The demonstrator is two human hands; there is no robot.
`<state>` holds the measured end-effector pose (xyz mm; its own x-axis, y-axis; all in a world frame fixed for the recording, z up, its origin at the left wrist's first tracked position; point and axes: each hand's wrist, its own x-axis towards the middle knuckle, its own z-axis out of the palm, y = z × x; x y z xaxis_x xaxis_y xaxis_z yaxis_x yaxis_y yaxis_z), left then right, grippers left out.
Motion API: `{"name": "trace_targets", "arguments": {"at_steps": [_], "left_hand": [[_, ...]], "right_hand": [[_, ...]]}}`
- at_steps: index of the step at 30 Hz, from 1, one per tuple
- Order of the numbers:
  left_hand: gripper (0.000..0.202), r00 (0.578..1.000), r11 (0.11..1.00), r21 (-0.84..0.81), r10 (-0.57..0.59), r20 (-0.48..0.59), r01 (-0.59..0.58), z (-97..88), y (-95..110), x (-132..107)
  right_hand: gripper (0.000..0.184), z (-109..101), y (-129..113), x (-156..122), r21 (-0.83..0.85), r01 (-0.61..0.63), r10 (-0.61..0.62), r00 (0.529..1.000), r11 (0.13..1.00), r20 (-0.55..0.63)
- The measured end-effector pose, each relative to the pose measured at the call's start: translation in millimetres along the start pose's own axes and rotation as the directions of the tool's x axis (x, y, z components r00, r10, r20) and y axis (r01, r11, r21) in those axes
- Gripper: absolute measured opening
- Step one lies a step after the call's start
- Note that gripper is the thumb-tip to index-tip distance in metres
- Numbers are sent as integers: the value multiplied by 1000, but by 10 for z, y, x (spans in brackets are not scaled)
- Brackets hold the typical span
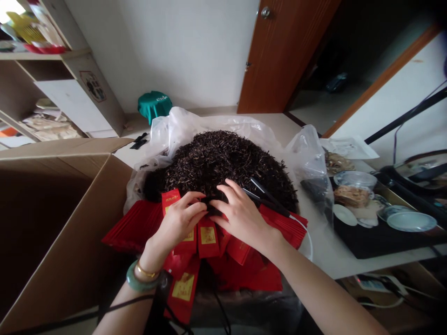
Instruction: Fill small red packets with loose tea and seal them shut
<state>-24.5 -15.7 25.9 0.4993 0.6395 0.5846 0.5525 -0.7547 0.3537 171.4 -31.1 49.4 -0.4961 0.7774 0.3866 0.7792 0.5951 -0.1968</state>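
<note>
My left hand point(186, 211), with a jade bangle and gold bracelet at the wrist, has thumb and fingers pinched together at the front edge of a heap of dark dried tea leaves point(226, 158). My right hand point(239, 209) meets it there, its lower fingers bent in and its upper fingers lifted apart. Between the fingertips is something small and dark that I cannot make out. Directly below the hands stands a red packet point(208, 235) with a gold label, its top hidden. More red packets lie around it. Right of my right hand, a black two-armed tool point(268, 195) with a white cable rests on the tea.
Clear plastic sheeting point(206, 122) surrounds the heap. Stacked red packets point(134, 223) lie at the left front, beside an open cardboard box point(63, 195). On the right, a black mat point(363, 244) bears dishes and a clear tub point(354, 184). A black cable crosses my left forearm.
</note>
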Motion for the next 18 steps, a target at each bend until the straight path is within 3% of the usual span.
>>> {"name": "trace_targets", "arguments": {"at_steps": [5,12,18], "left_hand": [[16,1000,1000,5,4,23,-4,23,9,1],[15,1000,1000,23,-9,-21,9,23,-20,-3],[13,1000,1000,-10,-19,-13,19,20,-16,-9]], "right_hand": [[24,16,43,-11,5,-2,2,999,1000,44],[13,-102,66,1,107,42,-31,994,993,-103],[11,-62,75,3,19,42,-41,999,999,-31]]}}
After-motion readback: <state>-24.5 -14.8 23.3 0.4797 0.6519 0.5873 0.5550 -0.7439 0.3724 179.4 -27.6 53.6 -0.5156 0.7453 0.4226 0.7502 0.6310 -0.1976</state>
